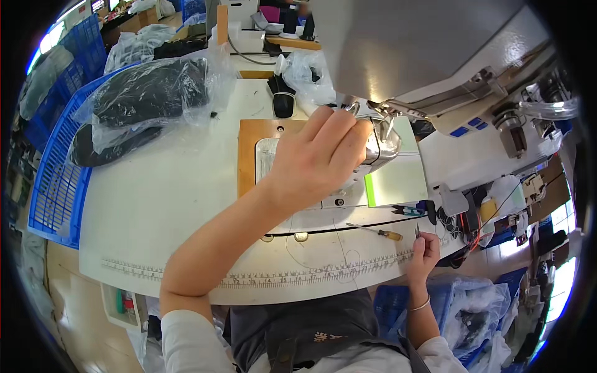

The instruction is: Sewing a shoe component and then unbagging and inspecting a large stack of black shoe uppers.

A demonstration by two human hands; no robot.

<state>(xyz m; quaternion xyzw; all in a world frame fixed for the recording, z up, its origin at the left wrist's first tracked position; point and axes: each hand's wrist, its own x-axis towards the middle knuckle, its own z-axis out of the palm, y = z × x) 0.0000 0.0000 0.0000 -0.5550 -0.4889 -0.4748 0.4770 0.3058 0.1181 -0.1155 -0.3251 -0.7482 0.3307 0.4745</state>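
Note:
My left hand (pixel 317 155) reaches up to the needle area of a grey sewing machine (pixel 429 43). Its fingers are curled beside the shiny metal part (pixel 382 146) under the machine head, and what they grip is hidden behind them. Over the table's front right edge, my right hand (pixel 425 255) pinches a thin, pointed metal tool (pixel 417 231) that looks like tweezers. Just left of it lies a screwdriver (pixel 390 235) with a yellowish handle. Loose dark thread (pixel 346 258) curls across the white tabletop (pixel 180 205) between my arms.
Plastic-wrapped dark padded pieces (pixel 149 93) lie at the left, partly over a blue basket (pixel 59 193). Teal-handled pliers (pixel 407 211) rest near a green-edged plate (pixel 398 180). A printed ruler (pixel 280 276) runs along the front edge. Behind stands a black-and-white shoe-like item (pixel 283 102).

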